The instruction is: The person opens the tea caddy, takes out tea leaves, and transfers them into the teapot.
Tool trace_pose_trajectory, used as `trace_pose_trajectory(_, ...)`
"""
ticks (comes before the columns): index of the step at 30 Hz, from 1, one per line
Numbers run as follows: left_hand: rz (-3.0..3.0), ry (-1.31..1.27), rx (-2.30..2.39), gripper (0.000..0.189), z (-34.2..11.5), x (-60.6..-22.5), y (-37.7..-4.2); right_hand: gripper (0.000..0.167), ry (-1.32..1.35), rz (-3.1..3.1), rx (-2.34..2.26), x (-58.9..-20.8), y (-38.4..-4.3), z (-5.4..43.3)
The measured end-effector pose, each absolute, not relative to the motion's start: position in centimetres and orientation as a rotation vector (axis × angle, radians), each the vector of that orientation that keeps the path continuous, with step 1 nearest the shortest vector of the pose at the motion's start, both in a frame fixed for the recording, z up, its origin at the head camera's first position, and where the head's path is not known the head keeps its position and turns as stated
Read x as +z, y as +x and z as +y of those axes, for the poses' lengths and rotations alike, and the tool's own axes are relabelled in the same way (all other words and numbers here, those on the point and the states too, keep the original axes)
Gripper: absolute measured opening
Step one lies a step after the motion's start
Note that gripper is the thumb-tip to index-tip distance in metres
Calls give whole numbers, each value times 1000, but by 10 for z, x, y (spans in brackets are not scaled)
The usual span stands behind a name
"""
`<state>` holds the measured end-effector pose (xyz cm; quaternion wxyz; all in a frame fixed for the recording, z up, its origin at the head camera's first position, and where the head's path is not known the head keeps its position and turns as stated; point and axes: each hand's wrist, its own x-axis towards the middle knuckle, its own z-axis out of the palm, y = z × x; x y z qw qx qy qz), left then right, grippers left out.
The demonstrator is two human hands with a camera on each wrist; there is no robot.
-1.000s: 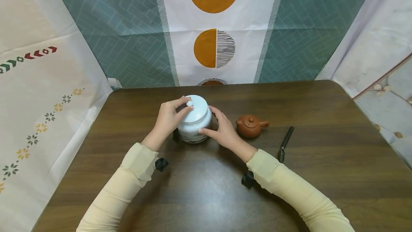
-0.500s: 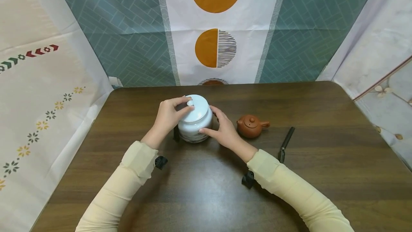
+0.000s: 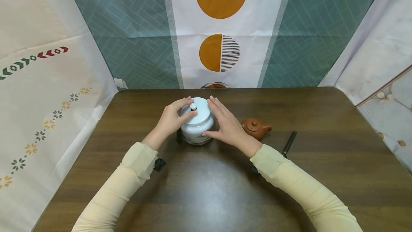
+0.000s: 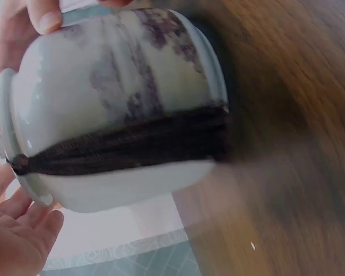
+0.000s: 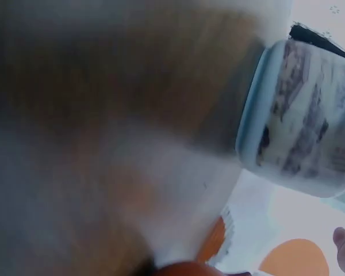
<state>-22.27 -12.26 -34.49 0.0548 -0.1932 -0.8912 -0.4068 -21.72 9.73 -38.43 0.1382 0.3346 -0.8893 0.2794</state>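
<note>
A white lidded jar [image 3: 197,131] stands on the wooden table, its round lid [image 3: 203,112] seated on top with a small knob [image 3: 193,106]. The left hand [image 3: 172,116] hovers over the lid's left part, fingertips and thumb on either side of the knob with a gap showing. My right hand [image 3: 226,122] has nearly straight fingers by the lid's right edge and its thumb at the jar's near side; the exact contact is unclear. In the left wrist view a dark tassel [image 4: 132,144] hangs down the jar's side. The right wrist view is blurred, with the jar [image 5: 305,121] at right.
A small brown teapot [image 3: 253,128] stands right of the right hand. Farther right lies a slim black-handled tool [image 3: 290,141], its lower end hidden by the sleeve. Cloth hangings [image 3: 141,63] stand behind and beside the table [image 3: 206,196].
The left fingers and thumb have spread apart from the lid's knob. My right hand has risen along the jar and its fingers have straightened toward the lid. The head view has shifted slightly.
</note>
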Motion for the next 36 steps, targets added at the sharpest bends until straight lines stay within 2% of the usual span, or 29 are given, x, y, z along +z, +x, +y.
trace_pose_trajectory(5,-2771,-710,-1217,56,-127,-354,-222,98,1103,-2590,713,-381,-221,101)
trace_pose_trajectory(12,-2734,-742,-1224,48,-124,-355,-225,95,1100,-2655,814,-377,-219,103)
trace_pose_trajectory(19,-2766,-758,-1172,49,-124,-355,-226,93,1090,-2640,814,-376,-217,103)
trace_pose_trajectory(36,-2626,-599,-1191,40,-117,-354,-226,90,1112,-2542,780,-369,-218,95)
